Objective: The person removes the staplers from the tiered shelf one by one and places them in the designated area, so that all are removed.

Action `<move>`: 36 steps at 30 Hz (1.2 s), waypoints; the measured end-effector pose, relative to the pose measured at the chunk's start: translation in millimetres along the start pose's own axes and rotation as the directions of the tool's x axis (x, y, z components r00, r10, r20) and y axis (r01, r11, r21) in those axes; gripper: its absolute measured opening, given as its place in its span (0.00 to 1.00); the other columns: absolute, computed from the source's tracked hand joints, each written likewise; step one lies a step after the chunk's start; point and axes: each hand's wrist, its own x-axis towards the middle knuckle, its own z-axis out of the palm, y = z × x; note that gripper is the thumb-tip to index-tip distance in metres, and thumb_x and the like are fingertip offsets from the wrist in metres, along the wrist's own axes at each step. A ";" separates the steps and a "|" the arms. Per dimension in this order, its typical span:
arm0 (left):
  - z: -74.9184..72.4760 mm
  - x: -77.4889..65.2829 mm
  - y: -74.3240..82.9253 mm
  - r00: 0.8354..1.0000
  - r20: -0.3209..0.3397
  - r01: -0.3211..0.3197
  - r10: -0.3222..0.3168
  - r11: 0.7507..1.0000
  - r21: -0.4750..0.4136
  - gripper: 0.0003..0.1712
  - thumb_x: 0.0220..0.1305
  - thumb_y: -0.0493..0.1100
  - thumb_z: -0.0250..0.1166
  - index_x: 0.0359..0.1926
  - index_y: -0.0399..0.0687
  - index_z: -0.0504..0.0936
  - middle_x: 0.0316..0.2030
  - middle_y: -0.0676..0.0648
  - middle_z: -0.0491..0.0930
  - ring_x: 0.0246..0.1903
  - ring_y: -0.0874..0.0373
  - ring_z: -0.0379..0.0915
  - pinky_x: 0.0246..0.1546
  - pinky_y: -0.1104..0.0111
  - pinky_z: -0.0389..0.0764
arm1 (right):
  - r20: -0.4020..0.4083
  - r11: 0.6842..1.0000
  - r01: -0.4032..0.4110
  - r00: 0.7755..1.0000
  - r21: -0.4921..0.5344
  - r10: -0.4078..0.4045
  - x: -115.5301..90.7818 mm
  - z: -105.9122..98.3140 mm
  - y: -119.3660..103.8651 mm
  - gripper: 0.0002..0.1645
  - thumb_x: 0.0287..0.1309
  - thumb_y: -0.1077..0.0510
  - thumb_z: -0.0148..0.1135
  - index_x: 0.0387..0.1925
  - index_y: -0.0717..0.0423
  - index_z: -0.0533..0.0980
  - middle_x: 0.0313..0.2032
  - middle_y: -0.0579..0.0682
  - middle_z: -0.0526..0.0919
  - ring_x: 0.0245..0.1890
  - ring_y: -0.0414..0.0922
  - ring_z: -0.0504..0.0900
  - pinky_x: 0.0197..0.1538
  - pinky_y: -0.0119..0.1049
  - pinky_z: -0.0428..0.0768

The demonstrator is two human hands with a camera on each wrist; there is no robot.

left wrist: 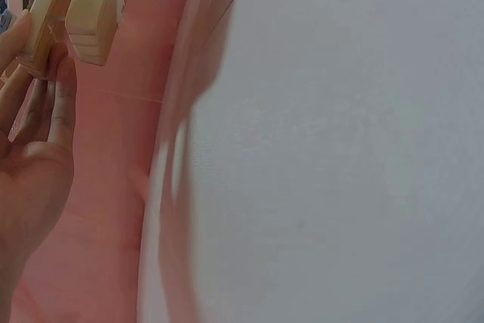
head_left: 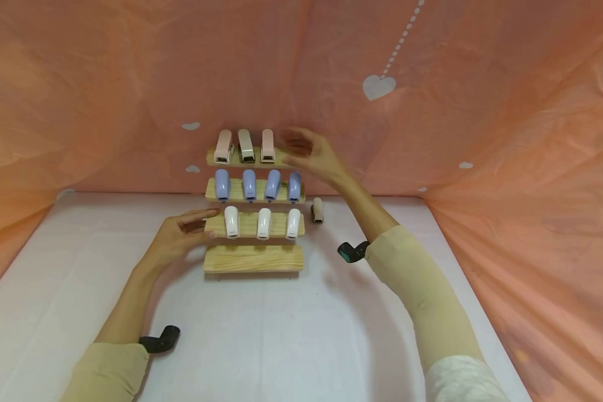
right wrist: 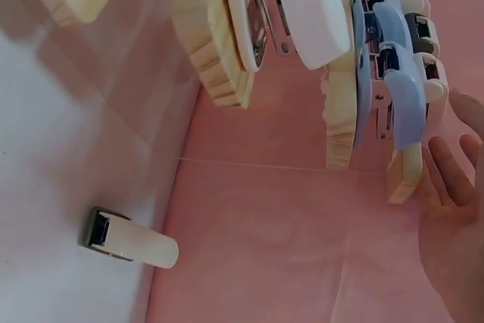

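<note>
A tiered wooden display rack [head_left: 253, 259] holds rows of mini staplers. On its top shelf stand two pink staplers [head_left: 224, 148] and a cream one [head_left: 246, 146] with a dark base. Below are several blue staplers [head_left: 249, 185], then three white staplers [head_left: 263, 223]. My left hand [head_left: 178, 234] grips the left end of the white staplers' shelf [left wrist: 57, 5] between thumb and fingers. At the top shelf's right end is my right hand [head_left: 314, 153], slightly blurred, its fingers loosely extended beside the board [right wrist: 406, 175]; nothing shows in its grasp.
A beige stapler [head_left: 317, 211] stands on the white tabletop [head_left: 281, 335], right of the rack and near the back edge. Pink cloth [head_left: 331, 67] with white hearts hangs behind and along both sides.
</note>
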 end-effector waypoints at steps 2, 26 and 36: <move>-0.4 0.9 -0.8 1.000 -0.002 -0.001 0.001 1.000 -0.002 0.32 0.62 0.46 0.72 0.65 0.42 0.76 0.66 0.40 0.70 0.53 0.65 0.74 0.50 0.79 0.76 | 0.006 1.000 -0.019 1.000 0.017 0.019 6.3 1.9 6.5 0.38 0.57 0.70 0.67 0.68 0.69 0.65 0.65 0.63 0.71 0.64 0.55 0.72 0.67 0.39 0.70; 0.9 3.9 -3.9 0.999 0.017 -0.040 0.041 0.997 -0.059 0.31 0.62 0.43 0.72 0.65 0.40 0.75 0.65 0.39 0.72 0.52 0.67 0.75 0.51 0.78 0.77 | -0.034 0.943 -0.079 0.997 -0.325 0.072 29.6 16.2 6.4 0.45 0.50 0.52 0.78 0.68 0.56 0.70 0.59 0.53 0.80 0.56 0.43 0.78 0.58 0.32 0.76; 0.4 1.9 -2.2 0.999 0.014 -0.034 0.034 0.998 -0.043 0.32 0.62 0.43 0.72 0.65 0.42 0.76 0.65 0.40 0.73 0.53 0.66 0.75 0.51 0.78 0.76 | -0.055 0.961 -0.067 0.997 -0.268 0.054 23.7 12.1 11.9 0.42 0.50 0.53 0.78 0.67 0.55 0.72 0.58 0.52 0.81 0.55 0.40 0.79 0.56 0.29 0.76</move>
